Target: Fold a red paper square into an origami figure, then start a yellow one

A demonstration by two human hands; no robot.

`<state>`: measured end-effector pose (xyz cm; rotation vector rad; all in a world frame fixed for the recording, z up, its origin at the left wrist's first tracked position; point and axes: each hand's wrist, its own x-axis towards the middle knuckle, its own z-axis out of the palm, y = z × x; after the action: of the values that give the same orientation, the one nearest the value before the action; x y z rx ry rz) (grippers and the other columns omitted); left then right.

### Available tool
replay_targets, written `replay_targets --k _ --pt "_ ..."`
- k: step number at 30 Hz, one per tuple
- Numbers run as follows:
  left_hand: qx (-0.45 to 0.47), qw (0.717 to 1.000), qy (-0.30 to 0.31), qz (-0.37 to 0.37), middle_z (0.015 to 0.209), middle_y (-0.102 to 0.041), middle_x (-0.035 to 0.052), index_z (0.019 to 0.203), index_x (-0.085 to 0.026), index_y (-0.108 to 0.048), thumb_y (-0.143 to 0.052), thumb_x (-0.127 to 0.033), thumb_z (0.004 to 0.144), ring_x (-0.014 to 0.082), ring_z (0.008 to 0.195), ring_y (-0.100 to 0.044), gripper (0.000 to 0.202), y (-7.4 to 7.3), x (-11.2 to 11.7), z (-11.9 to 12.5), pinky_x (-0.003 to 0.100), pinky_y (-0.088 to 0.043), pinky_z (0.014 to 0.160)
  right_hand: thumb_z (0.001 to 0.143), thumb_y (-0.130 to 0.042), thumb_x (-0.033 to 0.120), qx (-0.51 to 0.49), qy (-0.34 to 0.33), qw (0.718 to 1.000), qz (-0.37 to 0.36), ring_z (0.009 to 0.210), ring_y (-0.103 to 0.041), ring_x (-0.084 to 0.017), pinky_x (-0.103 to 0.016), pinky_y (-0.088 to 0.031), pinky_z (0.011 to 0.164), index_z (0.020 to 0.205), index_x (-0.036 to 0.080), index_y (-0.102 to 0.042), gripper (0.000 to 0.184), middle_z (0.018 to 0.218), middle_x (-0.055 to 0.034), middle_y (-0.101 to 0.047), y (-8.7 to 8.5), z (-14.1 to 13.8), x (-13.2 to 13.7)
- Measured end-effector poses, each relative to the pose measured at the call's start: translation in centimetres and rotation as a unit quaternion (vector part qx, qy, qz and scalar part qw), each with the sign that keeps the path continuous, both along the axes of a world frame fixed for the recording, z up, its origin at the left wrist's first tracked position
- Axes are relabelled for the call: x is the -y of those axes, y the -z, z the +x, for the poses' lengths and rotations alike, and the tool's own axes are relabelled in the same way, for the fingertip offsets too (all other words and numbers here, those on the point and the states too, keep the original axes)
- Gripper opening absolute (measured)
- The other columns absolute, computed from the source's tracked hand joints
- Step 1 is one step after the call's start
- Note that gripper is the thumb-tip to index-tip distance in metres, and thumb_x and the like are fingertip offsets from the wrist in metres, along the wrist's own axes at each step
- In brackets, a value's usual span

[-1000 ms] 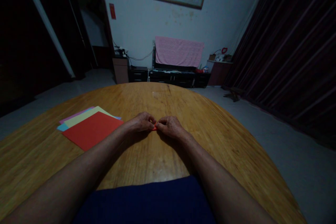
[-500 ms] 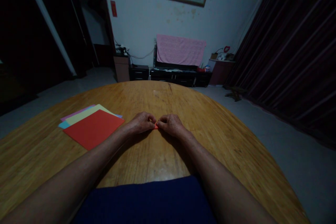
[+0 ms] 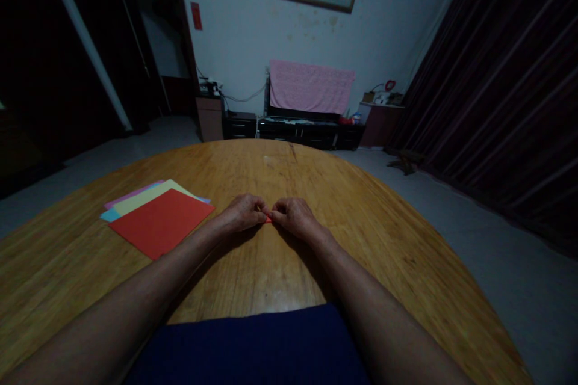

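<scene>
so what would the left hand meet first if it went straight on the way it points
Most likely the small red piece, which the left hand seems to be pinching; the right hand is just beyond, though depth is unclear.

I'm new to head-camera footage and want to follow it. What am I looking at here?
There's no machine, only a person's left hand and right hand, both bare. One camera worn on the head takes every picture, looking forward and down. On the wooden table, to the left, lie overlapping coloured sheets: red on top, with yellow, blue and pink showing beneath. Both hands have a small red piece in their grip; it is partly hidden, so its shape is unclear.
</scene>
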<state>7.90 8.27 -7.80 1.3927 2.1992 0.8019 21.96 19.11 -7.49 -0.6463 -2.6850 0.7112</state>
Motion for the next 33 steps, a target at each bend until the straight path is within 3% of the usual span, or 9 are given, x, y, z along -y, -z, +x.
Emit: replay_targets --k 2,9,16,27,33 --pt "0.002 1.000 0.003 0.002 0.073 -0.066 0.0029 0.084 -0.016 -0.072 -0.063 -0.035 0.069 0.0160 0.068 -0.056 0.026 0.1 0.0 0.0 0.025 -0.036 0.059 0.086 -0.062 0.034 0.001 -0.006 1.000 0.006 0.065 -0.057 -0.013 -0.023 -0.034 0.057 0.082 0.017 -0.073 0.021 0.073 -0.0042 -0.068 -0.1 0.1 -0.1" --pt "-0.001 1.000 -0.010 -0.003 0.067 -0.062 0.0022 0.083 -0.014 -0.071 -0.059 -0.023 0.068 0.0142 0.061 -0.052 0.022 -0.5 0.2 0.8 0.026 -0.034 0.056 0.084 -0.055 0.016 -0.024 -0.067 0.997 0.001 0.071 -0.058 -0.012 -0.022 -0.037 0.064 0.081 0.017 -0.074 0.019 0.075 -0.0021 -0.068 0.0 0.7 -1.9" --pt "0.010 1.000 -0.018 -0.002 0.065 -0.062 0.0020 0.079 -0.015 -0.071 -0.059 -0.019 0.066 0.0130 0.058 -0.050 0.019 -0.7 0.2 1.0 0.026 -0.033 0.055 0.080 -0.057 0.022 -0.006 -0.028 0.997 -0.065 0.058 -0.051 -0.010 -0.021 -0.033 0.051 0.069 0.014 -0.070 0.019 0.063 -0.0016 -0.061 0.1 1.1 -2.3" --pt "0.065 0.997 -0.027 -0.006 0.054 -0.054 -0.0001 0.072 -0.015 -0.069 -0.057 -0.019 0.066 0.0124 0.055 -0.045 0.014 -0.9 0.2 1.2 0.025 -0.030 0.051 0.081 -0.056 0.021 0.028 -0.028 0.997 0.059 0.051 -0.042 -0.009 -0.025 -0.026 0.050 0.056 0.014 -0.063 0.026 0.053 0.0003 -0.051 -0.3 1.0 -1.3" --pt "0.040 0.999 -0.009 0.000 0.059 -0.058 0.0004 0.073 -0.016 -0.071 -0.058 -0.022 0.067 0.0119 0.055 -0.046 0.016 -0.5 0.2 0.7 0.026 -0.030 0.052 0.081 -0.058 0.022 0.033 -0.006 0.999 0.036 0.056 -0.046 -0.010 -0.024 -0.030 0.053 0.063 0.014 -0.065 0.021 0.059 -0.0013 -0.057 -0.4 1.0 -1.1"
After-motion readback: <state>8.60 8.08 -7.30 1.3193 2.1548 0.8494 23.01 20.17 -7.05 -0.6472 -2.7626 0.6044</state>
